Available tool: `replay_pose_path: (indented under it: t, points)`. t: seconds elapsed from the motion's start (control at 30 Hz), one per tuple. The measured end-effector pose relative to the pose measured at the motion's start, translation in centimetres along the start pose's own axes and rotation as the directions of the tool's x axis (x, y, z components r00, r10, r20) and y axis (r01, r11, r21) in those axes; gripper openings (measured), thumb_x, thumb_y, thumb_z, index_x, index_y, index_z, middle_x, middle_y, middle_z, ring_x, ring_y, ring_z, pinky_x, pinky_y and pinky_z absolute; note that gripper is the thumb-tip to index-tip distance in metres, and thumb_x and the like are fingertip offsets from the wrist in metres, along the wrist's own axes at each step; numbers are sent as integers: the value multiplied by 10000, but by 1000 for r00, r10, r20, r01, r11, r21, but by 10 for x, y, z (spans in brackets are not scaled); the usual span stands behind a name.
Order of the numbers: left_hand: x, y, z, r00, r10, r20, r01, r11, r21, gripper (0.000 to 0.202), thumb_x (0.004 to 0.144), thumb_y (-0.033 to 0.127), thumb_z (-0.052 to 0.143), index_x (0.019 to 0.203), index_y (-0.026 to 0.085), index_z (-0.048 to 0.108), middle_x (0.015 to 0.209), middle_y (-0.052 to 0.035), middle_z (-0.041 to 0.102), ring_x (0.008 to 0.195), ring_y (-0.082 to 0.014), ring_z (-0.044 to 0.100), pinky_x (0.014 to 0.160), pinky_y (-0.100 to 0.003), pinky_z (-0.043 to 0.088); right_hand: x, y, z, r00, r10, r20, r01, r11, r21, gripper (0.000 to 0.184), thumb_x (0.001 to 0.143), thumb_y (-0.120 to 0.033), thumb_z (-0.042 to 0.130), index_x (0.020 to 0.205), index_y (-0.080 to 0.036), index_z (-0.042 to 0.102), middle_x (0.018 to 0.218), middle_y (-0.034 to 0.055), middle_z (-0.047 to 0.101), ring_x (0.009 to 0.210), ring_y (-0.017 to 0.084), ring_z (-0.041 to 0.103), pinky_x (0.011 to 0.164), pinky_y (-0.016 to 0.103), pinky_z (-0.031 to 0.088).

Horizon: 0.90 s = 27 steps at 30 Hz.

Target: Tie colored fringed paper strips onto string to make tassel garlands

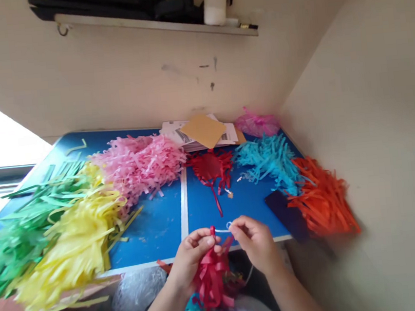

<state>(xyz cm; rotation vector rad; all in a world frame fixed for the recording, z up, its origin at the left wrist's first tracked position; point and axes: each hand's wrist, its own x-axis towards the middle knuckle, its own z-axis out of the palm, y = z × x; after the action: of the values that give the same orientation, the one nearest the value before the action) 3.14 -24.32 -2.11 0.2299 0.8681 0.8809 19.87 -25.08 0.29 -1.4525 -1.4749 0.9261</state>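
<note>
My left hand (198, 251) pinches the looped top of a red paper tassel (214, 282), whose strips hang down in front of my body. A white string (221, 231) runs from that loop to my right hand (254, 241), which is closed on it with fingertips together. A small loop of the string stands up above the right fingertips, and its tail trails down below the hand. Both hands are just over the near edge of the blue table (156, 229). Beyond them lies a red fringed piece (210, 167) with one strip pointing toward me.
Heaps of green (14, 242), yellow (76, 241), pink (142, 162), light-blue (270, 159) and orange paper fringe (324, 193) surround the work area. Papers and a tan card (204, 130) sit at the back near a pink plastic bag (257, 122). A shelf (158, 27) hangs above.
</note>
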Motion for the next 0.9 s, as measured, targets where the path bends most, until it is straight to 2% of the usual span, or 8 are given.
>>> replay_pose_path:
  t: [0.17,0.37,0.5,0.6,0.67,0.77,0.83,0.9]
  points:
    - [-5,5,-5,1000,18,-5,-18,1000,-23,403,553,196,895,866,130,650,775,-65,742,583,-130,673,530,-223,551,7,2,5,999,-53,7,53,996,-76,235,910,-344,556,742,-201,636,668,-8,632,599,130,574,593,223,437]
    - [-5,4,-9,999,44,-1,-44,999,24,383,587,248,879,883,154,655,759,-39,729,598,-142,675,554,-241,546,4,6,18,1000,-1,16,2,998,-57,224,907,-350,560,760,-206,647,695,5,667,627,151,627,590,229,465]
    - [-4,-2,-11,976,219,-12,-212,954,213,310,629,309,846,852,168,684,799,-28,720,693,-141,667,654,-239,531,0,6,23,998,-26,49,30,996,-88,252,933,-344,518,782,-210,668,648,3,644,595,147,600,597,237,465]
    - [-5,-4,-13,916,400,39,-369,798,477,260,697,344,783,859,167,684,859,-44,710,780,-162,654,700,-247,519,-1,5,24,985,-42,169,55,996,-76,219,947,-337,495,989,-213,670,737,12,670,652,151,616,623,237,475]
    - [-7,-6,-15,870,486,86,-431,662,614,212,737,333,739,848,177,648,808,-28,687,737,-157,641,674,-249,513,0,5,26,972,-11,236,22,999,-47,193,926,-317,526,1032,-214,650,772,6,672,658,145,618,615,229,473]
    - [-9,-8,-13,814,566,130,-447,468,762,130,767,277,692,792,196,593,734,-2,655,667,-146,623,638,-245,496,5,5,26,969,-22,247,22,1000,5,159,905,-286,540,824,-204,649,764,9,654,693,149,612,643,235,469]
    - [-11,-11,-11,805,571,158,-426,372,825,91,777,242,670,790,202,590,733,-8,666,662,-152,630,634,-246,489,7,5,19,976,-56,213,39,996,82,220,899,-318,558,730,-198,635,793,27,652,758,169,618,690,255,478]
    - [-13,-15,-11,811,543,218,-411,263,873,41,787,204,650,795,203,610,752,-26,684,673,-164,642,624,-247,480,4,7,0,989,-8,150,-17,987,162,248,876,-391,612,726,-195,643,780,33,646,739,180,619,671,272,496]
